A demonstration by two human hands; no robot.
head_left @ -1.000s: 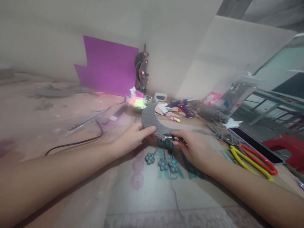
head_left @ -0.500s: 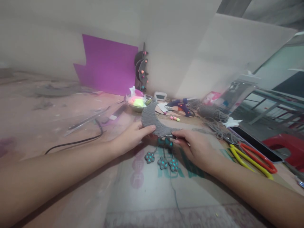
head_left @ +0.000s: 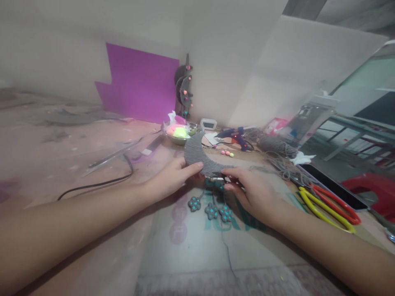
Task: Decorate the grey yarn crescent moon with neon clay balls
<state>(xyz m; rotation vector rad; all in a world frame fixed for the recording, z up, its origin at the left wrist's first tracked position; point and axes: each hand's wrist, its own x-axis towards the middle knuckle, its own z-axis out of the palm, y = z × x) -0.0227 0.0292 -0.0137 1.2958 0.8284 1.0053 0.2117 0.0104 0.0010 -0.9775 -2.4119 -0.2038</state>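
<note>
A crescent moon wrapped in grey yarn (head_left: 196, 154) is tilted up above the work surface. My left hand (head_left: 174, 176) grips its lower left curve, thumb across the front and the other fingers hidden behind. At the crescent's lower right tip is my right hand (head_left: 251, 191), its index finger against the tip and its thumb lower, with a small gap between; a small pale bit there is too blurred to name. Dark pieces with teal spots (head_left: 214, 183) sit just below the crescent. Below them lie grey flower shapes with teal dots (head_left: 211, 211) on strings.
Behind the crescent stand a bowl of bright clay (head_left: 179, 139), a small white clock (head_left: 208, 124) and a glue gun (head_left: 236, 137). Small coloured balls (head_left: 227, 153) lie nearby. To the right are grey yarn (head_left: 276, 148), a phone (head_left: 331, 187) and pliers with yellow handles (head_left: 324, 211).
My right thumb has moved slightly down from the index finger, widening the gap at the crescent's tip. My left hand and the crescent stay nearly still.
</note>
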